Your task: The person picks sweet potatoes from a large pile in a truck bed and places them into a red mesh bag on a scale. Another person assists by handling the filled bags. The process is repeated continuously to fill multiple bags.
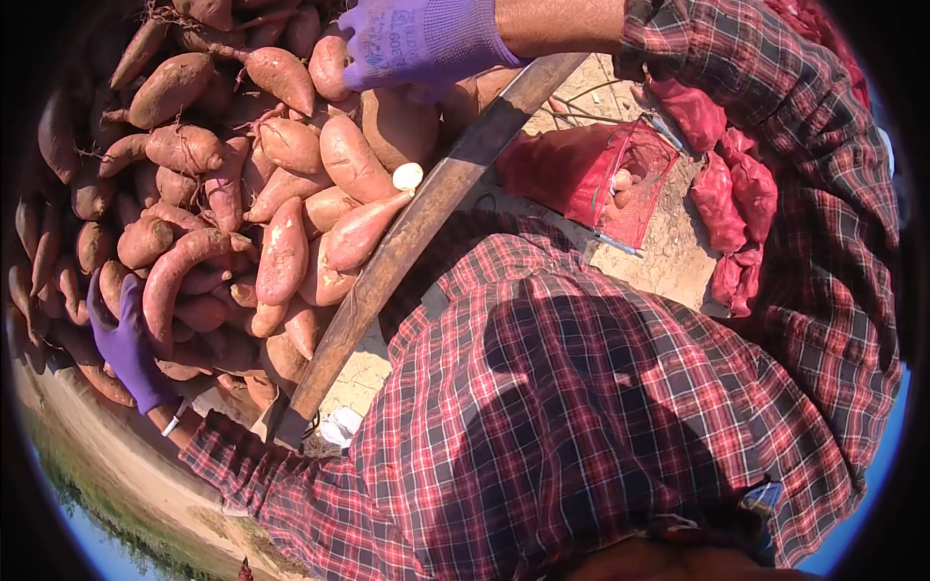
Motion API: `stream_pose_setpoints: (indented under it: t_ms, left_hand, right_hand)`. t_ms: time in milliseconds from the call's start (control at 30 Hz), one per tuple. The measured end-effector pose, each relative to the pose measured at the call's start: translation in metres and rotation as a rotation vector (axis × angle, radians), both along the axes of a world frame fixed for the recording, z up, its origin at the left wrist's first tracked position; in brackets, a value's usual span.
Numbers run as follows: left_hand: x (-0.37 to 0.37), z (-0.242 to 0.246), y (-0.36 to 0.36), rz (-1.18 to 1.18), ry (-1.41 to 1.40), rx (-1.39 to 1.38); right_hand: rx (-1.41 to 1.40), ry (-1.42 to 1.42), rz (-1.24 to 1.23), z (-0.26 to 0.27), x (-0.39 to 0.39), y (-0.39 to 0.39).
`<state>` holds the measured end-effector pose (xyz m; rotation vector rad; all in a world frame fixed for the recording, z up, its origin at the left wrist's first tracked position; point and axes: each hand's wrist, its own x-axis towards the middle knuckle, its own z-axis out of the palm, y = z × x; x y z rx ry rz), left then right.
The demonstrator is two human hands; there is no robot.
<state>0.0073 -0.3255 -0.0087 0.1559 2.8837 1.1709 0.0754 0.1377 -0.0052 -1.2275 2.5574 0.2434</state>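
Purple-gloved, my left hand (131, 348) lies at the lower left of a heap of sweet potatoes (200, 312), two digits spread on either side of a sweet potato (112, 285). My right hand (421, 43), in the same kind of glove, is over the upper part of the heap beside a sweet potato (329, 67); its palm side is hidden, so a hold cannot be told. A curved sweet potato (182, 269) lies right of my left hand. Near the rim, one tapered sweet potato (367, 231) has a pale cut end.
A worn rim bar (392, 254) runs diagonally between the heap and my plaid-shirted body. Beyond it, a red mesh bag (559, 171) with sweet potatoes inside is held open by a frame on dry soil. Filled red bags (734, 196) lie farther right. White crumpled material (340, 426) is below the bar.
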Motion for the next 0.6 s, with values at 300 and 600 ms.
stream_pose_setpoints:
  t_ms: [300, 600]
  left_hand:
    - [0.03, 0.032, 0.051, 0.043, 0.265, -0.02]
    - [0.083, 0.092, 0.2, -0.256, 0.355, 0.154]
  right_hand:
    - [0.008, -0.16, -0.213, -0.047, 0.018, -0.018]
    - [0.003, -0.62, -0.585, 0.161, 0.015, 0.071]
